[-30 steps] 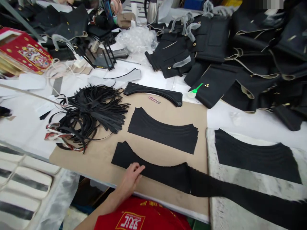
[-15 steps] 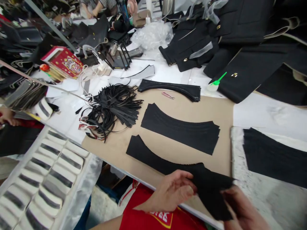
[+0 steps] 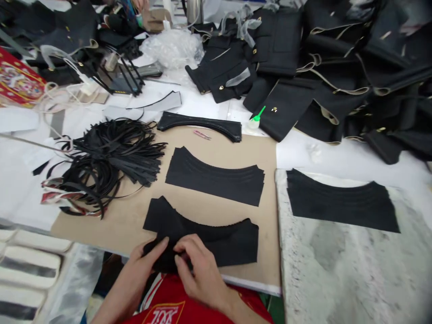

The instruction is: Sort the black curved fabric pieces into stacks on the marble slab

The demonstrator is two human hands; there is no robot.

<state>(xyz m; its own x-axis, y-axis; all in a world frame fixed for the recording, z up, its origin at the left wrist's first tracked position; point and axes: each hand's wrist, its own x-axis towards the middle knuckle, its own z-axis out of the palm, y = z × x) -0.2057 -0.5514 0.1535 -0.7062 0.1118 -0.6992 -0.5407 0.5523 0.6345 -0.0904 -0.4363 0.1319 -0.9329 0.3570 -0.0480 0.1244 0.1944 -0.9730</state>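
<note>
A curved black panel (image 3: pixel 232 243), of leather or similar material, lies near the front edge of the tan board with its curved side away from me. My left hand (image 3: pixel 148 261) grips its lower left part, thumb on top. Close beside it, my right hand (image 3: pixel 199 265) pinches the same panel with bent fingers, where the material is lifted and folded. The fingertips partly hide the fold. Beyond lies a stack of similar black panels (image 3: pixel 216 177). Another bundle of narrower, shiny black curved pieces (image 3: pixel 199 123) sits at the board's far edge, with pink thread snips (image 3: pixel 202 135) before it.
Black strips (image 3: pixel 118 148) are heaped at the left. More black panels (image 3: pixel 340 202) rest on a grey stone slab (image 3: pixel 337 270) at the right. A small bottle with a green nozzle (image 3: pixel 256 119) stands by black bag parts (image 3: pixel 283 108). White padded pieces (image 3: pixel 30 265) lie lower left.
My view has swung to the right. Both hands have gone from the panel's right end to its lower left part, and its right end now lies flat on the board.
</note>
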